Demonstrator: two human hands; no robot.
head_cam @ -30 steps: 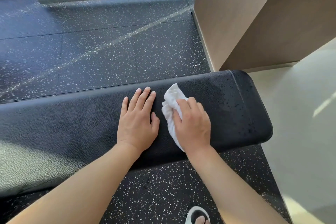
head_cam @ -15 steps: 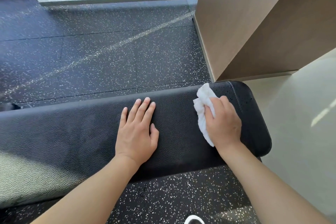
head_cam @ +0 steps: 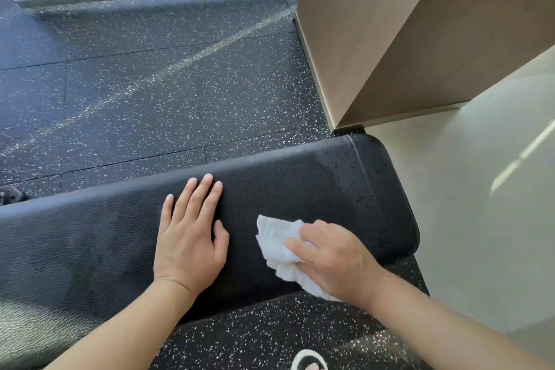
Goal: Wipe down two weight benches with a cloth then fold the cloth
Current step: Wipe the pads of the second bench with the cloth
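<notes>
A black padded weight bench (head_cam: pixel 90 249) runs from the left edge to its rounded right end, where small droplets speckle the pad. My left hand (head_cam: pixel 190 234) rests flat on the pad, fingers straight and spread. Just to its right, my right hand (head_cam: pixel 333 258) holds a crumpled white cloth (head_cam: pixel 277 245) against the pad near the front edge. Part of the cloth is hidden under that hand and a corner hangs over the bench's front side.
Black speckled rubber flooring (head_cam: pixel 150 84) lies beyond and in front of the bench. A tan wooden pillar (head_cam: pixel 390 39) stands close behind the bench's right end, with pale smooth floor (head_cam: pixel 480 219) to the right. A shoe tip (head_cam: pixel 309 362) shows at the bottom edge.
My right hand swept the cloth right toward the bench's end, then back left and toward the front edge. My left hand stayed flat in place.
</notes>
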